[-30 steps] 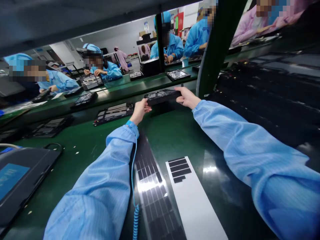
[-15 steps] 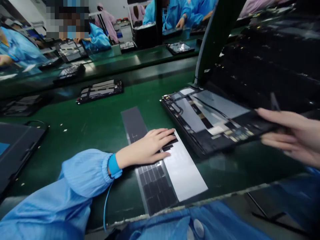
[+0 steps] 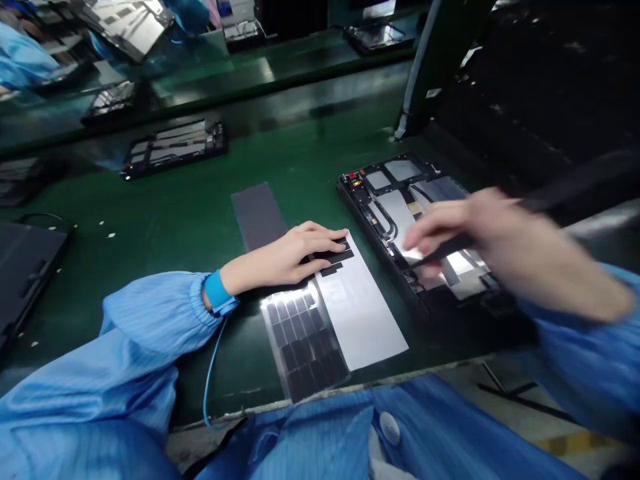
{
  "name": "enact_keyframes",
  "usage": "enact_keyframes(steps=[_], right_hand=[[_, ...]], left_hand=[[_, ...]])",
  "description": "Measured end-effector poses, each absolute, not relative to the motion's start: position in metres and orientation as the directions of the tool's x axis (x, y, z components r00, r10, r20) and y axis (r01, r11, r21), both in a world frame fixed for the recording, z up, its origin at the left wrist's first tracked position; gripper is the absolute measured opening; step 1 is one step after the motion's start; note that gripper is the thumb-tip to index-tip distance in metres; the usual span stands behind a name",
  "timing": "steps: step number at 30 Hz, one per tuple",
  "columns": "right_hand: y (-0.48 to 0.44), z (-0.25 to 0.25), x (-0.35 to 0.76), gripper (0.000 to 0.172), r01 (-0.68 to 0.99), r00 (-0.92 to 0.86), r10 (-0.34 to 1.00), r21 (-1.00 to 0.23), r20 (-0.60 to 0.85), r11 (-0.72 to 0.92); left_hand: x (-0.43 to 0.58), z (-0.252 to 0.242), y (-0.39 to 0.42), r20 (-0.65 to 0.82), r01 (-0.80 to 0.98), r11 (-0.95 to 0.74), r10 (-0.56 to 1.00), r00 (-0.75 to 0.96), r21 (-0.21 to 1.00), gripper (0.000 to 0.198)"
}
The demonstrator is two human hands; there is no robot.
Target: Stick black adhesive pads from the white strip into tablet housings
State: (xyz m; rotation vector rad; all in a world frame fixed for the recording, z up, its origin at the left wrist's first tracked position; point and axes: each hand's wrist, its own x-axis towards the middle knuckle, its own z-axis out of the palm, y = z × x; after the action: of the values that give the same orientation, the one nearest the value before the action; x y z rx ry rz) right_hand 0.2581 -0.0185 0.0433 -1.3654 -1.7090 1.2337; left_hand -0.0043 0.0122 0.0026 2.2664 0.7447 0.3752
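A person's left hand, wrist ringed by a bright blue wrist strap, rests flat and unclenched on a long white backing sheet, its fingertips over small black rectangular strips. The right hand, blurred by motion, is curled around a slim black tool, whose tip reaches over an open, dark-framed tablet body. The tablet lies flat on the green worktop, just beside the white sheet and to the right of the left hand. Its short far edge faces away from the person, and its long axis runs toward them, slanting right; the near end is partly hidden beneath the right hand.

The thin, rigid frame looks light enough to lift, but its exposed silver panels and fine black cables appear fragile, and the smooth surfaces could prove slippery. The safest hold would likely be the dark outer rim, along both long edges, keeping fingers off the open interior. A grey strip and a silver sheet of dark pads lie on the worktop to the left, while a second open tablet frame sits farther away.
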Motion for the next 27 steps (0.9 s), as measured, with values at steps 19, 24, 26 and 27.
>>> enact_keyframes(steps=[19, 24, 26, 27], right_hand=[[0.001, 0.017, 0.204, 0.012, 0.387, -0.649, 0.729, -0.730, 0.218, 0.563], [0.001, 0.016, 0.206, 0.010, 0.378, -0.645, 0.722, -0.716, 0.251, 0.587], [0.001, 0.014, 0.204, 0.010, 0.375, -0.640, 0.716, -0.700, 0.279, 0.608], [0.001, 0.014, 0.203, 0.010, 0.371, -0.640, 0.707, -0.686, 0.299, 0.626]], left_hand=[[-0.006, -0.002, 0.012, 0.079, 0.371, -0.620, 0.575, 0.814, 0.691, 0.031], [-0.006, 0.000, 0.011, 0.046, 0.415, -0.692, 0.543, 0.839, 0.590, 0.034], [-0.005, 0.000, 0.010, 0.042, 0.427, -0.702, 0.543, 0.838, 0.570, 0.032], [-0.004, 0.001, 0.010, 0.042, 0.429, -0.706, 0.543, 0.839, 0.563, 0.031]])
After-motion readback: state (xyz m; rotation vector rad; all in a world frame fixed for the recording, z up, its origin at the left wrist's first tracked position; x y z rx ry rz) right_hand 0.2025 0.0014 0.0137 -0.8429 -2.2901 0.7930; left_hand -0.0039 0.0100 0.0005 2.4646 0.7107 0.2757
